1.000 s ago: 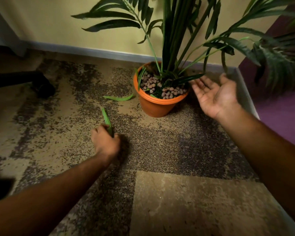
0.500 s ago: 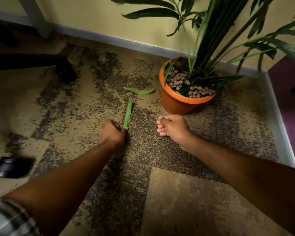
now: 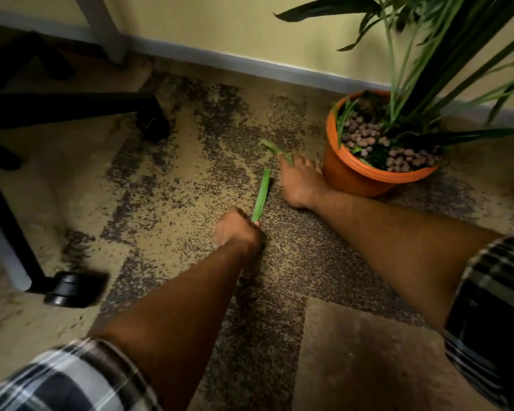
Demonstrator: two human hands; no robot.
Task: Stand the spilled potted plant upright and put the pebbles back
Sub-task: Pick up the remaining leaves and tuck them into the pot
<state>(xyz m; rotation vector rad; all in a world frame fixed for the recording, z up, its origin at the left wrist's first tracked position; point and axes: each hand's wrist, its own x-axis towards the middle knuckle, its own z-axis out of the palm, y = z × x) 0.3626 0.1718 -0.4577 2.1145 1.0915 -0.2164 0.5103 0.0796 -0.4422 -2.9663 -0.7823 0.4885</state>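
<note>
The orange pot stands upright on the carpet at the right, near the wall. Brown pebbles lie inside it around the tall green plant. My left hand is closed on the lower end of a loose green leaf that lies on the carpet. My right hand reaches forward just left of the pot, fingers pinched on a second fallen leaf. I see no loose pebbles on the floor.
A black office chair base with castors occupies the left. A grey table leg stands at the back by the baseboard. Mottled brown and tan carpet covers the floor.
My right hand has moved from beside my left hand forward to the second leaf near the pot and closed on it. My left hand still holds the first leaf. The view shifted left.
</note>
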